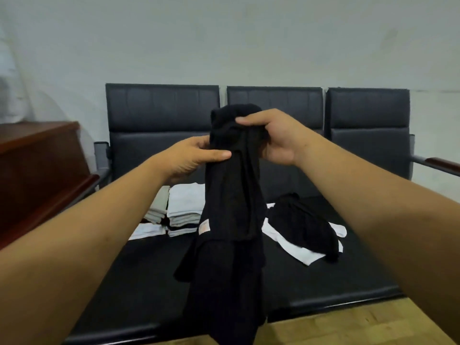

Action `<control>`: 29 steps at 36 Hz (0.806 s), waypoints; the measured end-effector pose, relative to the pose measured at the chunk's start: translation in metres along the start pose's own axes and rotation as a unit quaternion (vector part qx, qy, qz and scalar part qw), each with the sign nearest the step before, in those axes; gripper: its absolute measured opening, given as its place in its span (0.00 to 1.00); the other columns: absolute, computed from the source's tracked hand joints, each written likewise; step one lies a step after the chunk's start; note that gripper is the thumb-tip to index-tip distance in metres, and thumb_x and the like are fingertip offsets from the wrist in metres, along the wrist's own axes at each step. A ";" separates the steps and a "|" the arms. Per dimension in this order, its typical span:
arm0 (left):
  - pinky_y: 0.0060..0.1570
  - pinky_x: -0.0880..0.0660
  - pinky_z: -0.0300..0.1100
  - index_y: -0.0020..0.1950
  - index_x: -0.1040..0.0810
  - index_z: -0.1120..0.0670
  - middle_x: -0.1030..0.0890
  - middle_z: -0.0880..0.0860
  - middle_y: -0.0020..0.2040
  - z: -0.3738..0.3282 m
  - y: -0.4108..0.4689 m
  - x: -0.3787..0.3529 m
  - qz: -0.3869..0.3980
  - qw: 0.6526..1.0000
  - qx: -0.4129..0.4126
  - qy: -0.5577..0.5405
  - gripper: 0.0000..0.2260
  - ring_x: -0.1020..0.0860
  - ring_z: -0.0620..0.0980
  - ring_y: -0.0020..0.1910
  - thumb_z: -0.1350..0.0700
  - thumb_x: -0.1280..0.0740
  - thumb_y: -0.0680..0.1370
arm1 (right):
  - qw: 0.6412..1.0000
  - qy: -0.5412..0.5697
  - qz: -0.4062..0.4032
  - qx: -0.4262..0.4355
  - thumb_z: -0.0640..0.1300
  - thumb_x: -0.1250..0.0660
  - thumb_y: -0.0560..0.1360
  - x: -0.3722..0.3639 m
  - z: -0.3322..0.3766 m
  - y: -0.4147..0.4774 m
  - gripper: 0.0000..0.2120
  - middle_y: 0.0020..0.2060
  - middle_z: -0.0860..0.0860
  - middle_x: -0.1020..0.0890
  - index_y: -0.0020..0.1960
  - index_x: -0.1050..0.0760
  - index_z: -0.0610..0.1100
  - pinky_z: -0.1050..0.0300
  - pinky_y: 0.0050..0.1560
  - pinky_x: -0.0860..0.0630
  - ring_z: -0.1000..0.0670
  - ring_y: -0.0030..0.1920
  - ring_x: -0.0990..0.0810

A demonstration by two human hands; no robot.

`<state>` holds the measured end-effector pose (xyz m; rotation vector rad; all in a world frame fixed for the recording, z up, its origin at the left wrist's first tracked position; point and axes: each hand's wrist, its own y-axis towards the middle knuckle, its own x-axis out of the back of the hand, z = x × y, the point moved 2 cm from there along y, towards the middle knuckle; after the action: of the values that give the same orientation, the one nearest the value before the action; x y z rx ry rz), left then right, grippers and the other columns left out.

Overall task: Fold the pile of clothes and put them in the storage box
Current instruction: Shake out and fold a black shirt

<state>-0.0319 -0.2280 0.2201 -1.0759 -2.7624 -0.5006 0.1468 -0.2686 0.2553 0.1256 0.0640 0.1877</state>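
left hand (191,155), right hand (271,138) grasp black garment (231,220) (hanging bunched); folded stack (184,207), unfolded pile (298,225) on bench (149,270).

Folded stack (183,210) left on bench seat (149,270), loose pile (302,226) right (garment (231,220) hanging between).

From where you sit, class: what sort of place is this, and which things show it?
Probably an office or waiting room: a row of linked black padded seats, a plain pale wall behind, and a dark wooden cabinet at left.
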 end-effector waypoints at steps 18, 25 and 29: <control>0.49 0.24 0.36 0.60 0.24 0.40 0.17 0.42 0.50 0.053 -0.063 0.052 -0.113 0.973 0.111 0.167 0.14 0.18 0.40 0.48 0.47 0.28 0.75 | 0.992 -0.109 -0.061 -0.014 0.49 0.36 0.83 -0.021 -0.088 0.027 0.13 0.52 0.46 0.14 0.58 0.20 0.40 0.54 0.51 0.20 0.48 0.53 0.15; 0.48 0.25 0.34 0.44 0.16 0.47 0.15 0.44 0.41 0.072 -0.068 0.062 -0.213 0.967 0.067 0.124 0.08 0.18 0.42 0.43 0.55 0.33 0.80 | 0.976 -0.209 -0.006 -0.067 0.55 0.30 0.78 -0.033 -0.106 0.022 0.17 0.32 0.45 0.20 0.49 0.21 0.40 0.57 0.27 0.28 0.48 0.27 0.22; 0.52 0.23 0.43 0.46 0.17 0.48 0.14 0.47 0.43 0.084 -0.073 0.069 -0.249 0.962 0.094 0.065 0.11 0.17 0.48 0.47 0.60 0.36 0.80 | 0.927 -0.337 0.081 -0.147 0.48 0.22 0.72 -0.021 -0.117 0.019 0.12 0.29 0.49 0.28 0.45 0.21 0.42 0.58 0.30 0.43 0.52 0.28 0.36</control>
<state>-0.1321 -0.2047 0.1393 -0.2878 -2.8741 -0.3332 0.1145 -0.2405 0.1432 -0.1109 -0.6621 0.3083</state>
